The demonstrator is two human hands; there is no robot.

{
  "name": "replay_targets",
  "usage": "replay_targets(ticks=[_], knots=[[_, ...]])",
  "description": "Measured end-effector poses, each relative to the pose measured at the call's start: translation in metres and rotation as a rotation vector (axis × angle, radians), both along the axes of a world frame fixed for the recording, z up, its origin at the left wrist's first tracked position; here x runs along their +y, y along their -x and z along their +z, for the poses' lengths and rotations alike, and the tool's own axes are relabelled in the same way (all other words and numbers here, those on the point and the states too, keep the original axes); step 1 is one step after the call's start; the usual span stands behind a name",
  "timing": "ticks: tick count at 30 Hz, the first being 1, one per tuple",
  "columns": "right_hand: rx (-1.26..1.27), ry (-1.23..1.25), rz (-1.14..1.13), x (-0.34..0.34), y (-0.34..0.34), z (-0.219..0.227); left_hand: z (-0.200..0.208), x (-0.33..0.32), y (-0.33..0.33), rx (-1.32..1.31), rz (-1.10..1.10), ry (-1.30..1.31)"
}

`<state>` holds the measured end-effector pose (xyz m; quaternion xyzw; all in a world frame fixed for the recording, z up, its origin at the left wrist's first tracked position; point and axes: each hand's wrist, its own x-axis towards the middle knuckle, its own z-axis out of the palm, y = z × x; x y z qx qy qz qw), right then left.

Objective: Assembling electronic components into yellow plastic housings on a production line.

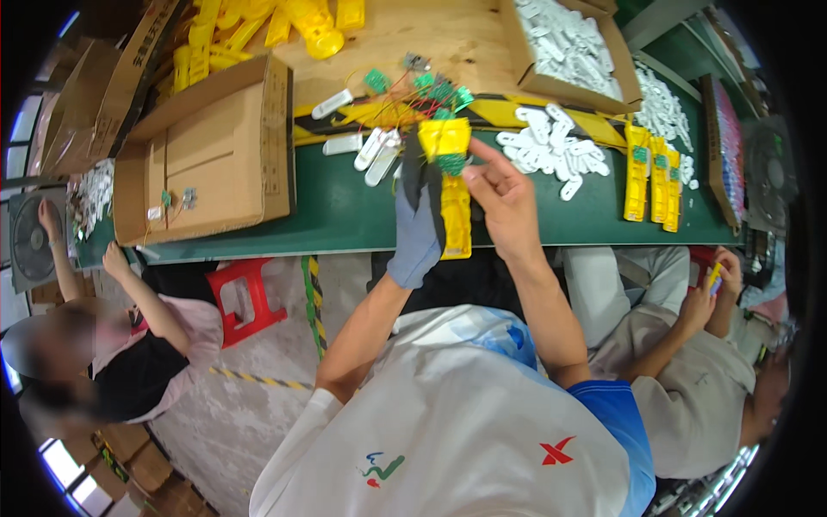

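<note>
My left hand [419,220], in a grey and black glove, is closed round a long yellow plastic housing [455,220], held upright above the table's near edge. A green circuit board [450,164] lies across the housing, below its wide top end. My bare right hand [504,194] is at the housing's right side. Its thumb tip is at the board's edge, while the index finger reaches toward the wide end with a gap between the two. Beyond the housing, a tangle of thin red and yellow wires [403,95] joins several small green boards [376,82].
White plastic covers [551,146] lie heaped on the green table [345,207]; more fill a carton [633,95]. Yellow housings with boards [659,181] stand at right. A shallow cardboard box [280,164] is at left, with yellow parts [323,39] behind. People [172,319] sit on both sides.
</note>
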<state>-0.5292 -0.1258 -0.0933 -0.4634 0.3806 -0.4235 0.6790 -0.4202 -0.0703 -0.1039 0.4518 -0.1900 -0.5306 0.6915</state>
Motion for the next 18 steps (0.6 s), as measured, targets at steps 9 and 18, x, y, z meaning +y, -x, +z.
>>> replay_targets(ticks=[9, 18], knots=[[0.521, 0.290, 0.037, -0.009, 0.045, 0.045, 0.006, -0.001, -0.007, 0.126, -0.018, 0.103], [1.206, 1.000, -0.054, 0.016, 0.143, 0.006, 0.011, -0.009, -0.003, -0.027, -0.132, 0.087]])
